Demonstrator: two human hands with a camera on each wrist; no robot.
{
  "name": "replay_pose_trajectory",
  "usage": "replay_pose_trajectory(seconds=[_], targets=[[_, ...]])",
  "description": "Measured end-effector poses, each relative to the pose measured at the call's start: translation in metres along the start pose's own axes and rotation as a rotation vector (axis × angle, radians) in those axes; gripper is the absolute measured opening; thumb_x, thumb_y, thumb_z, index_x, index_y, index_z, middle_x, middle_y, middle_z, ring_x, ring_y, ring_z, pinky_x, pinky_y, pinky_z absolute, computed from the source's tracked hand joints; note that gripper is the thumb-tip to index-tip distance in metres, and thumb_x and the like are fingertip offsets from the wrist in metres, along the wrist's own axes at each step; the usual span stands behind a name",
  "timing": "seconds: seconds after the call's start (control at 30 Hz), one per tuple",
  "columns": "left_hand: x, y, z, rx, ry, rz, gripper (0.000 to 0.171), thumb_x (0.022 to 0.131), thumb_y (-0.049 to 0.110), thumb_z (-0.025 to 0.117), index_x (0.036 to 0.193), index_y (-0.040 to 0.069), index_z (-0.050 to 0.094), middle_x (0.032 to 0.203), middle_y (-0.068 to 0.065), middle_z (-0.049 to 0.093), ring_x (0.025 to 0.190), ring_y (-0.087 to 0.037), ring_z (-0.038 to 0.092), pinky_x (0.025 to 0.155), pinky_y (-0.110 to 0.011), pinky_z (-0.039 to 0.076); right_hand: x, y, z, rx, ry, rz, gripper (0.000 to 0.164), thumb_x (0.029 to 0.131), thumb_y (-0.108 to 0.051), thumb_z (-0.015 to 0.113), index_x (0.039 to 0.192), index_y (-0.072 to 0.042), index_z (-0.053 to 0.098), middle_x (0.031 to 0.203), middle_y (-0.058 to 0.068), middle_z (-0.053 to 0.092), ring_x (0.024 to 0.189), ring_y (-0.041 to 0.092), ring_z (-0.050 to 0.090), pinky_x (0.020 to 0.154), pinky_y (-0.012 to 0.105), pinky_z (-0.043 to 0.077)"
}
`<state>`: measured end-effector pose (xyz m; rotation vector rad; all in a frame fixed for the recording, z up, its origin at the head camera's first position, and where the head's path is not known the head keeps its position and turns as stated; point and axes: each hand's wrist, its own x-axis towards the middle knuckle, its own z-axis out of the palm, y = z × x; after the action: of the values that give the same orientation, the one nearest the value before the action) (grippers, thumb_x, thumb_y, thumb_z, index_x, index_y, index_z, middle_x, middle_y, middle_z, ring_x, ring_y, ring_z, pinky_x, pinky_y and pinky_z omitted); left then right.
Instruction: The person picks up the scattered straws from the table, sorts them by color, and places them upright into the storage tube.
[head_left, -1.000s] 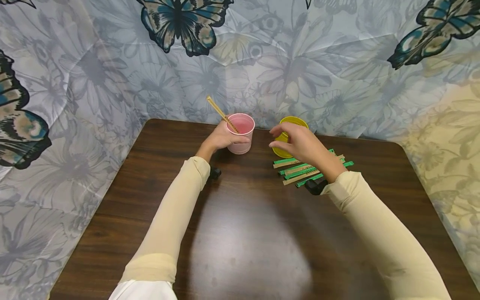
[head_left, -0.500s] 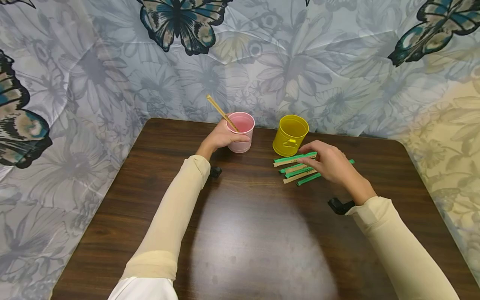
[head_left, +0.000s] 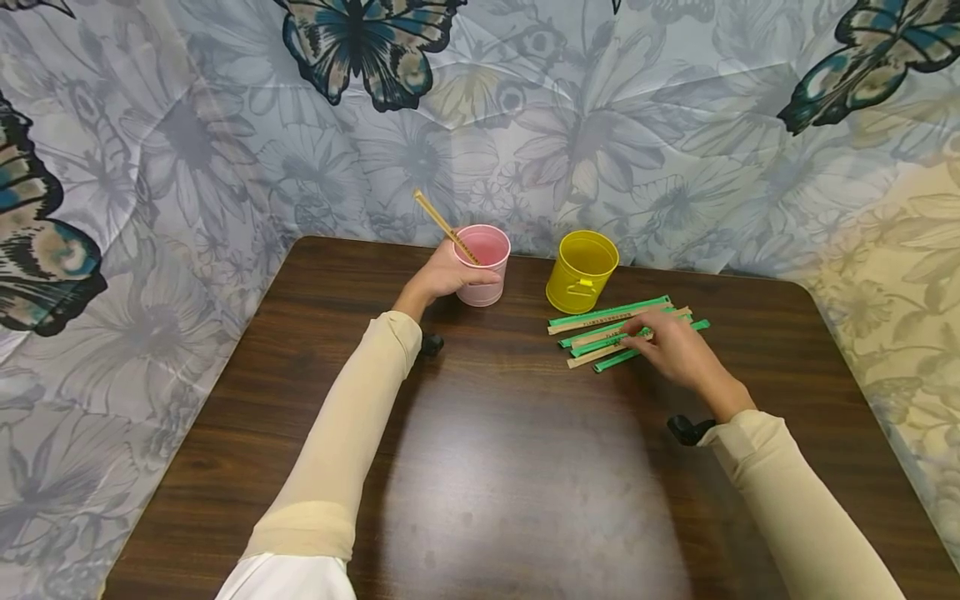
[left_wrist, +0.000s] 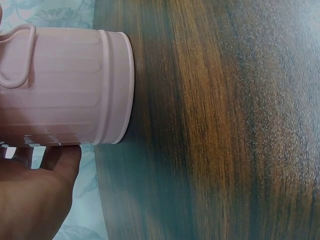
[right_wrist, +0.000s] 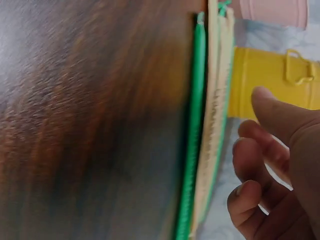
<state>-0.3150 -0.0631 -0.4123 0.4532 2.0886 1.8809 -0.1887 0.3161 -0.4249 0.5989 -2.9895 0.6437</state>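
My left hand point(head_left: 442, 272) grips a small pink pail point(head_left: 482, 293), with the thumb across its front and the other fingers behind. A slim tan wrapped stick point(head_left: 432, 214) leans out over the pail's left rim. On the right, my right hand point(head_left: 675, 343) hovers close over a loose pile of slim green and tan wrapped sticks point(head_left: 600, 317), printed with small lettering. Its fingers point(right_wrist: 248, 155) are loosely bent, with a gap to the thumb and nothing held between them. A yellow pail point(head_left: 573, 290) stands just behind the pile.
The brown wooden table point(head_left: 517, 467) ends behind the pails at a hanging butterfly-print cloth point(head_left: 480, 125). A handle point(head_left: 581, 287) juts from the yellow pail's front. Black wrist mounts point(head_left: 690, 430) stick out beneath the wrists.
My right hand has come away from the yellow pail, moving right and towards me to the stick pile. My left hand has stayed on the pink pail.
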Motion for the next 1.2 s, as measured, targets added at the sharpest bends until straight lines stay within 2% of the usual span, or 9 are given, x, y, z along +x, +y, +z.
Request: replay_pose_trajectory(seconds=[0.17,0.47,0.7,0.93,1.2], targets=[[0.0,-0.001,0.001,0.0,-0.002,-0.003,0.083,0.075,0.001,0.087,0.147,0.0,0.044,0.144,-0.024,0.054,0.136,-0.038,0.051,0.116,-0.043,0.044,-0.003,0.016,0.01,-0.004,-0.036,0.013,0.017,0.095,-0.012,0.072,0.111,-0.005,0.073,0.111,0.017,0.074,0.101,0.036,0.07,0.084,0.053,0.058],[0.004,-0.001,0.002,-0.001,-0.006,0.03,0.083,0.075,0.0,0.087,0.146,0.0,0.045,0.143,-0.024,0.055,0.135,-0.037,0.052,0.116,-0.044,0.043,-0.008,0.023,0.018,0.003,-0.058,0.028,0.017,0.097,-0.012,0.069,0.113,-0.005,0.072,0.117,0.018,0.065,0.109,0.038,0.061,0.091,0.059,0.052],[0.003,-0.001,0.002,-0.009,0.005,0.014,0.083,0.074,0.0,0.089,0.146,0.002,0.046,0.142,-0.022,0.057,0.133,-0.034,0.054,0.115,-0.042,0.045,-0.005,0.021,0.019,-0.055,-0.087,0.009,0.013,0.098,-0.012,0.067,0.109,-0.008,0.074,0.115,0.017,0.063,0.103,0.035,0.062,0.087,0.055,0.054],[0.002,0.0,0.003,0.002,0.009,0.007,0.084,0.075,0.001,0.088,0.147,0.002,0.045,0.143,-0.022,0.056,0.134,-0.034,0.054,0.114,-0.04,0.046,-0.003,0.02,0.02,-0.067,-0.093,0.0,0.012,0.097,-0.011,0.068,0.107,-0.009,0.074,0.114,0.015,0.065,0.101,0.033,0.063,0.085,0.052,0.054],[-0.001,-0.001,0.001,0.004,0.01,-0.012,0.084,0.075,0.001,0.088,0.147,0.003,0.045,0.144,-0.022,0.056,0.136,-0.035,0.052,0.117,-0.044,0.043,0.0,0.021,0.025,-0.068,-0.087,-0.049,0.007,0.097,-0.01,0.068,0.102,-0.009,0.072,0.109,0.012,0.063,0.095,0.029,0.063,0.081,0.048,0.055]])
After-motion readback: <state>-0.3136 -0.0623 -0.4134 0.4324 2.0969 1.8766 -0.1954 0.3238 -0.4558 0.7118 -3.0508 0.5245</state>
